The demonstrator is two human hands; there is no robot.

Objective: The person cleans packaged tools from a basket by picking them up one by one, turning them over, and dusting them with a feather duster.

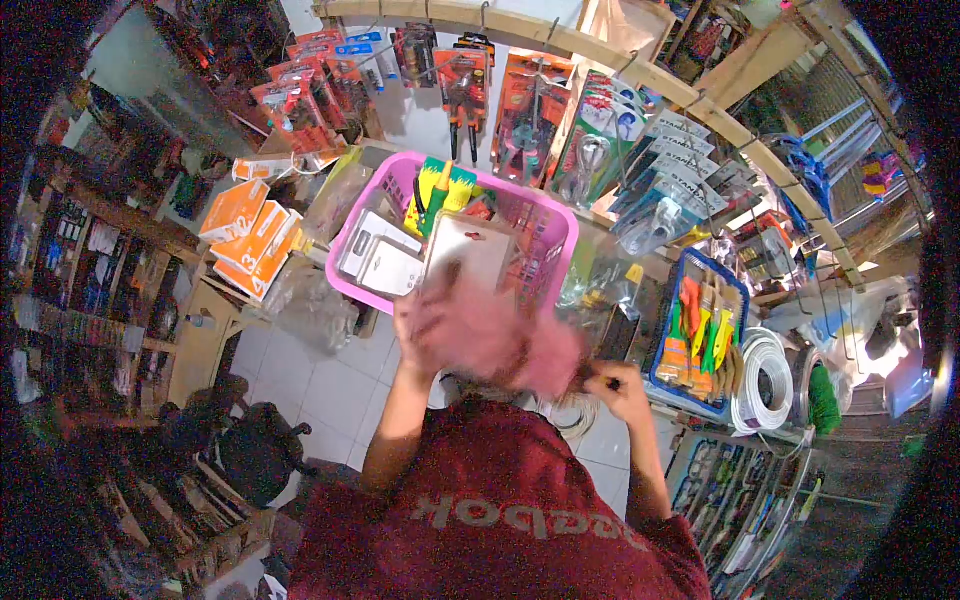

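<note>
My right hand (618, 388) is closed around the dark end of a soft pink thing that looks like a duster (485, 335), smeared by motion. The duster stretches leftward across the near rim of a pink plastic basket (357, 285). Beside that rim is my left hand (412, 340), raised, with its fingers partly hidden by the pink blur; I cannot tell whether it grips anything. Inside the basket are white boxes (388, 268), a larger pale boxed pack (470, 245) and yellow-green packs (440, 195).
Orange boxes (250, 240) stand left of the basket. At the right, a blue basket (685, 398) holds several paintbrushes (705, 335), beside a white cable coil (762, 380). Packaged tools (465, 95) hang from a wooden rail (600, 45). A black object (262, 445) occupies the lower-left floor.
</note>
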